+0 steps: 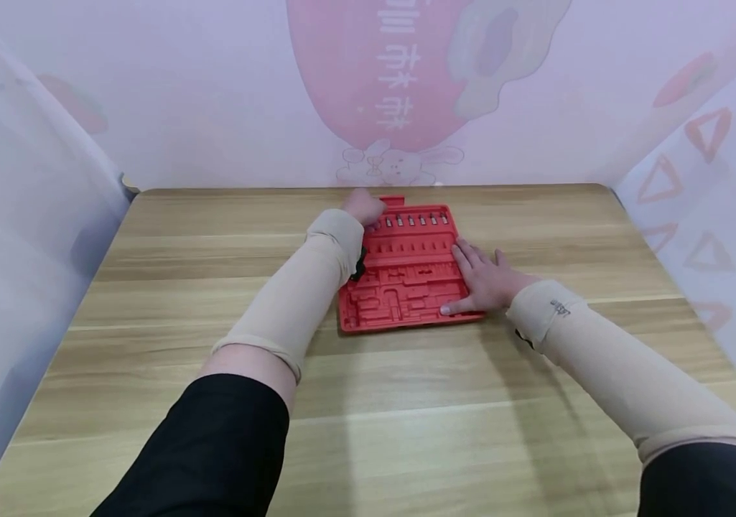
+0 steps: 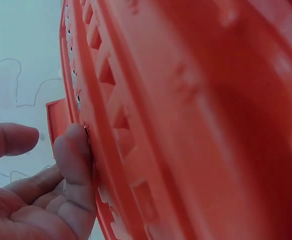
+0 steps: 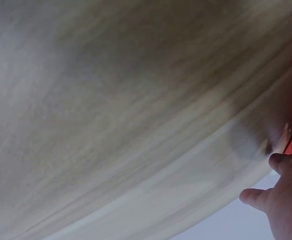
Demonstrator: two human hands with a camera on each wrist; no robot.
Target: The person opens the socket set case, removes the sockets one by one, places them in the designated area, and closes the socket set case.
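Note:
A red plastic tool case insert [image 1: 416,271] lies on the table, its moulded slots facing up. Several small silver sockets [image 1: 421,220] stand in a row along its far edge. My left hand [image 1: 363,207] is at the far left corner of the case. In the left wrist view, one fingertip [image 2: 76,135] presses at the end of the socket row, over a small metal piece mostly hidden. Another digit is held apart from it. Along the case's right edge my right hand [image 1: 489,282] rests with fingers spread, the thumb over the near right corner.
A red tab [image 1: 393,201] sticks out from the far edge of the case. The wood-grain table [image 1: 406,431] ends at a printed cloth wall [image 1: 212,93] behind, with more cloth at both sides.

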